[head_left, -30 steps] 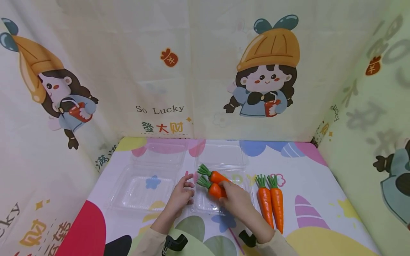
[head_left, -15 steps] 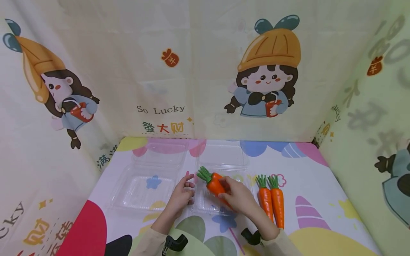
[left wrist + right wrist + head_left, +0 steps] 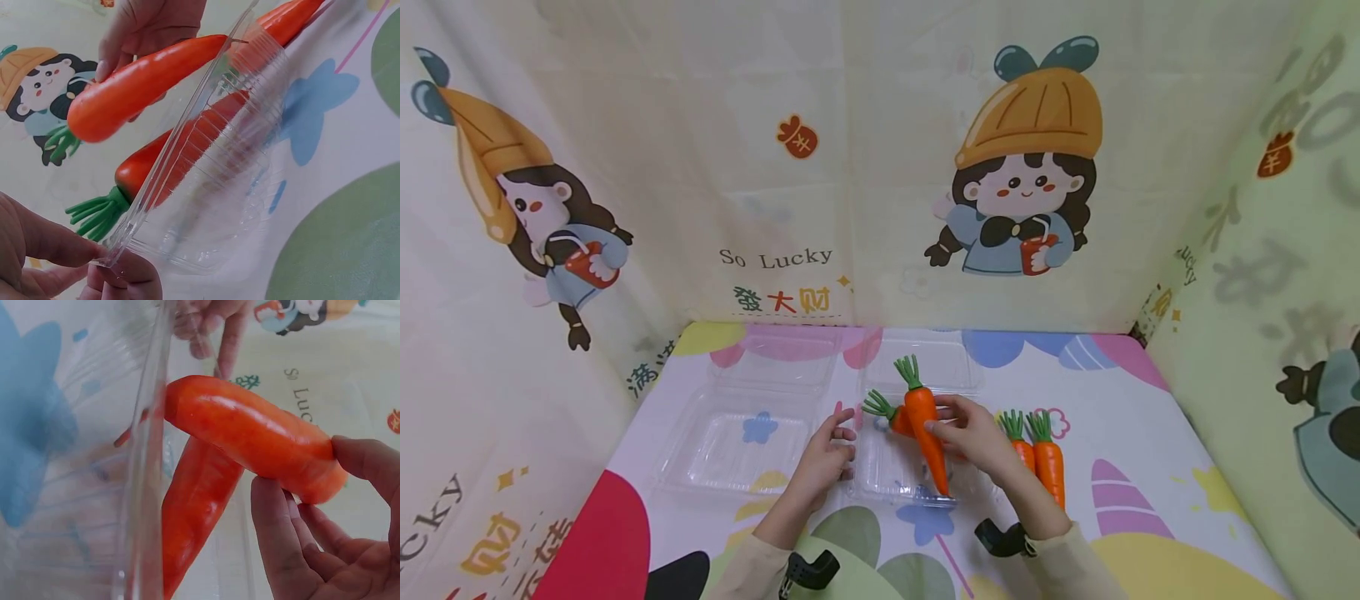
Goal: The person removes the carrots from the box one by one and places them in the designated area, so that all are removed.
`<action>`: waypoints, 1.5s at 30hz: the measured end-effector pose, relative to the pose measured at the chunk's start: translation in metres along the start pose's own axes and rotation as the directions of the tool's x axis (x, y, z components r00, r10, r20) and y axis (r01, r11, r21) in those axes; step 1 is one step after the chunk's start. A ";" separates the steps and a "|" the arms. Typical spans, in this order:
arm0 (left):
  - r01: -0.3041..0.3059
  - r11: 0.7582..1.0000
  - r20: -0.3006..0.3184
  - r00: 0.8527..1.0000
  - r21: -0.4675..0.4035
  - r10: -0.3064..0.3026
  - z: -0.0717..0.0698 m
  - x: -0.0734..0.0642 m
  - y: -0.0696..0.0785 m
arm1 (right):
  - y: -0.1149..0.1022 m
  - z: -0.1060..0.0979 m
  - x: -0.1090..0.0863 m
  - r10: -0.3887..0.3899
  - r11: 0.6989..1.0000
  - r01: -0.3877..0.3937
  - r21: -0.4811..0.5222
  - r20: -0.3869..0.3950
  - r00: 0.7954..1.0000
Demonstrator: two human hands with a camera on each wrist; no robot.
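My right hand [image 3: 979, 435] pinches an orange carrot [image 3: 925, 421] with green leaf stubs between thumb and fingers, above the right clear plastic container [image 3: 874, 477]. Its leaves point away from me and its thin tip toward me. Another carrot [image 3: 150, 162] lies in that container, partly hidden in the head view by the held one. At the container's left edge, my left hand [image 3: 826, 457] pinches the rim [image 3: 107, 255] between thumb and fingers, as the left wrist view shows. In the right wrist view the held carrot [image 3: 250, 425] crosses over the lower carrot [image 3: 200, 506].
Two more carrots [image 3: 1049, 468] lie side by side on the table right of the container, partly behind my right forearm. A second clear container [image 3: 688, 467] with its lid folded back stands at the left. A printed cloth wall [image 3: 880, 208] rises behind the table.
My right hand has lifted one carrot from beside the other, turned it so its leaves point away, and shifted slightly right. The left hand has stayed at the container's edge.
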State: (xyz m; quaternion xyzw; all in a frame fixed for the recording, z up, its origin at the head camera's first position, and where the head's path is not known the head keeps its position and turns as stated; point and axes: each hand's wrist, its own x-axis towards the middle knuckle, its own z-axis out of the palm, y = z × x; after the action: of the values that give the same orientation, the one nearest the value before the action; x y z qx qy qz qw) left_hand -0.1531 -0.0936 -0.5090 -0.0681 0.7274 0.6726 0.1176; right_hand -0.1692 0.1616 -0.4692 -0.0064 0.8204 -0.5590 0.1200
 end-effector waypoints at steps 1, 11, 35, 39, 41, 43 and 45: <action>0.002 1.000 0.000 1.000 0.000 -0.002 0.000 0.000 0.000 | 0.000 -0.002 0.000 0.010 1.000 -0.010 0.020 0.007 1.000; 0.006 1.000 0.005 1.000 -0.005 -0.006 0.000 0.001 -0.002 | 0.002 -0.014 -0.002 0.089 0.945 -0.109 0.308 0.079 0.993; -0.008 1.000 0.008 1.000 0.015 0.008 -0.001 -0.001 -0.001 | 0.028 -0.069 -0.053 0.140 0.952 -0.140 0.271 0.021 0.990; -0.004 1.000 -0.001 1.000 0.022 0.004 -0.001 -0.002 0.000 | 0.037 -0.081 -0.060 0.151 0.956 -0.142 0.257 -0.016 0.988; -0.002 1.000 -0.002 1.000 0.022 0.002 -0.001 -0.003 0.001 | 0.042 -0.086 -0.064 0.154 0.959 -0.139 0.248 -0.044 0.987; -0.001 1.000 -0.002 1.000 0.023 0.001 0.000 -0.004 0.001 | 0.047 -0.091 -0.069 0.157 0.966 -0.138 0.218 -0.076 0.985; 0.001 1.000 -0.002 1.000 0.023 -0.001 0.000 -0.004 0.001 | 0.053 -0.096 -0.073 0.160 0.973 -0.140 0.185 -0.100 0.982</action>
State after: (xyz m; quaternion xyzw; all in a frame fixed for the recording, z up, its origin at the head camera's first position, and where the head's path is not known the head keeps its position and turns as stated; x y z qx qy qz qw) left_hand -0.1497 -0.0935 -0.5069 -0.0677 0.7353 0.6639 0.1182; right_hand -0.1116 0.2804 -0.4709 0.0983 0.7712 -0.6184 0.1149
